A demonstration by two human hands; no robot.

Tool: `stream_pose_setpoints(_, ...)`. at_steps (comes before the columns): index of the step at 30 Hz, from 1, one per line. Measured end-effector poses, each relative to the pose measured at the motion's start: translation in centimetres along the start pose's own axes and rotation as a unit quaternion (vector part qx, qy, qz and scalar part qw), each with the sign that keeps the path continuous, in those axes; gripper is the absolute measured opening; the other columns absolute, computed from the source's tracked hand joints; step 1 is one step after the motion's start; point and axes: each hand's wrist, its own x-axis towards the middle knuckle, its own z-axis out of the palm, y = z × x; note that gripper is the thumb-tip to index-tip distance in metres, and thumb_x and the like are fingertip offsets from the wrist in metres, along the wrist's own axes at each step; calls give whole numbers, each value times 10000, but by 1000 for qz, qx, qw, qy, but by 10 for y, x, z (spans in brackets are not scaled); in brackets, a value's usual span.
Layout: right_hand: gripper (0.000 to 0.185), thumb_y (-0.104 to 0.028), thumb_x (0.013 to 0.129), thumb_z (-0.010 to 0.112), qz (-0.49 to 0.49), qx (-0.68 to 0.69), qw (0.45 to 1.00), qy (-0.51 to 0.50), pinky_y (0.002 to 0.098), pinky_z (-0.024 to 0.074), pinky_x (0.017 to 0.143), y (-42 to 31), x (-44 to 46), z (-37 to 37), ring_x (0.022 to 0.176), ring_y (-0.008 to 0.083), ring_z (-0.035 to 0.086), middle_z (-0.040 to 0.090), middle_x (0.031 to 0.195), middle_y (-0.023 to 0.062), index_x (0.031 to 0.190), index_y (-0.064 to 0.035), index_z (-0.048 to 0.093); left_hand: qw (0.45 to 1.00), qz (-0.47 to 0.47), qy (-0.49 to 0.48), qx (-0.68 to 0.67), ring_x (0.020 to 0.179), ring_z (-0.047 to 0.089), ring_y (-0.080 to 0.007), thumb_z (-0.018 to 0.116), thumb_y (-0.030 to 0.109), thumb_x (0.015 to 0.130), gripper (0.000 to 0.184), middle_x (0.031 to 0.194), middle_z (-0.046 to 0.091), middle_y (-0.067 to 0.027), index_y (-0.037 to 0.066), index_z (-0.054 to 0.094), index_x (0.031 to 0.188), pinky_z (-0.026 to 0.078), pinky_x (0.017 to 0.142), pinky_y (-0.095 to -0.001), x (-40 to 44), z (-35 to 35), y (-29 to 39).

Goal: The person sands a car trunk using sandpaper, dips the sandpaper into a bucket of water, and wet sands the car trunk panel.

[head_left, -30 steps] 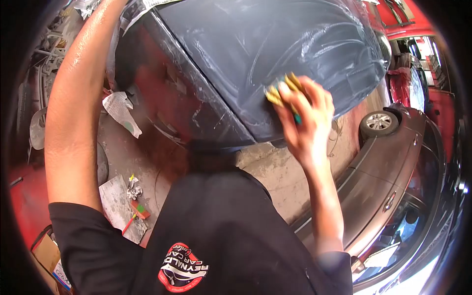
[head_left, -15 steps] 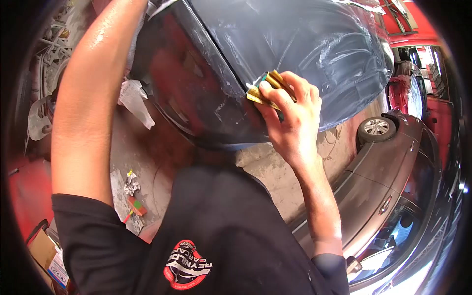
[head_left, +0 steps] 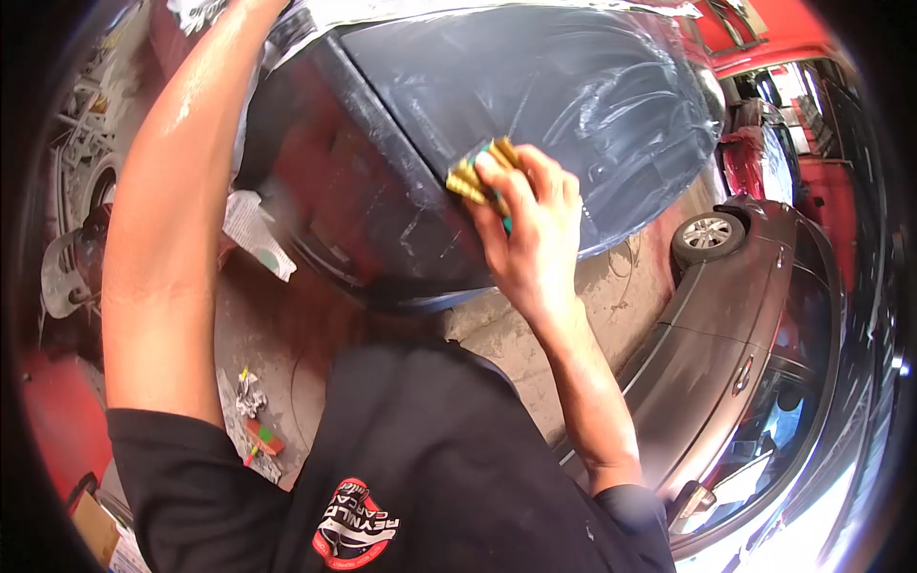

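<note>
My right hand (head_left: 527, 215) is closed round a folded yellow and green pad (head_left: 484, 175). The pad rests on a dark car panel (head_left: 449, 76), close to the seam that runs diagonally across it. Whitish, wet-looking streaks cover the panel to the right of the pad. Left of the seam lies a glossy dark section (head_left: 353, 181) with reddish reflections. My left arm reaches up past the top edge of the view, and its hand is out of sight. Newspaper sheets lie along the panel's upper edge.
A brown car (head_left: 712, 353) with a silver-rimmed wheel (head_left: 708, 232) stands at the right. A torn newspaper piece (head_left: 256, 234) hangs at the left. On the floor below are an orange and green block (head_left: 264, 436) and crumpled material (head_left: 250, 393). A cardboard box (head_left: 94, 528) sits lower left.
My right hand has moved left with the pad, from the streaked area to beside the seam. The camera view has shifted somewhat. My left arm remains raised.
</note>
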Motion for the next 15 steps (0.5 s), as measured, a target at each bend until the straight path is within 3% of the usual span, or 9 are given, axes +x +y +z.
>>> stream_pose_setpoints(2,603,-100,762,923,-29,-28,999,-28,516,510,1028,19,-20,-18,1227,378,636,656,1401,130,1334,-185,754,999,25,-12,28,1303,673,-430,593,475,1050,541,1455,707,-202,175,689,1490,523,1120,-551,1,6,-5)
stream_pose_setpoints(4,401,-135,811,873,-64,-107,992,35,533,518,1041,94,-34,-27,1190,422,666,702,1318,168,1190,-99,750,996,-28,-86,13,1314,671,-421,598,478,1050,550,1463,703,-202,175,680,1502,517,1131,-537,7,4,-5)
stream_pose_setpoints(6,249,-250,1000,782,106,-166,980,28,546,554,993,187,-26,-65,1170,424,687,730,1259,208,1161,-63,746,989,-71,-127,-12,1323,669,-412,602,476,1050,548,1467,702,-200,173,679,1500,516,1136,-525,2,-1,-1)
stream_pose_setpoints(7,279,-293,1020,780,154,-153,975,41,535,562,978,244,-23,-76,1148,421,701,739,1255,202,1173,-62,749,988,-85,-126,-30,1326,668,-407,603,471,1050,541,1467,701,-197,172,684,1493,517,1136,-521,1,-8,4)
stream_pose_setpoints(9,333,-355,1041,778,220,-176,958,51,518,575,955,273,-25,-87,1105,421,725,753,1255,193,1199,-62,754,993,-63,-69,-67,1317,674,-411,608,466,1049,529,1454,707,-199,163,690,1474,529,1120,-521,1,-9,10)
stream_pose_setpoints(11,323,-355,1042,771,207,-198,957,38,509,560,973,232,-19,-76,1109,402,718,756,1227,181,1196,-72,758,999,-28,-7,-36,1274,699,-432,626,460,1044,515,1414,726,-215,140,700,1441,558,1080,-526,0,-9,10)
stream_pose_setpoints(12,286,-326,1025,781,133,-187,972,40,511,528,1009,188,-19,-64,1152,383,681,726,1248,177,1171,-80,757,997,-59,-36,-37,1269,702,-433,627,462,1044,513,1408,728,-219,138,704,1435,560,1075,-529,0,-12,13)
stream_pose_setpoints(13,256,-267,978,810,130,-171,976,27,526,499,1034,141,-27,-51,1181,392,639,684,1288,183,1136,-77,746,993,-88,-65,-37,1264,705,-435,627,465,1045,512,1403,730,-224,137,709,1429,563,1070,-531,2,-15,14)
stream_pose_setpoints(15,349,-206,864,878,47,-87,995,-2,549,501,1028,64,-53,-44,1226,425,627,662,1357,178,1178,-108,760,988,-117,-97,-31,1238,716,-435,615,461,1048,485,1377,736,-236,139,735,1391,574,1045,-538,2,-20,20)
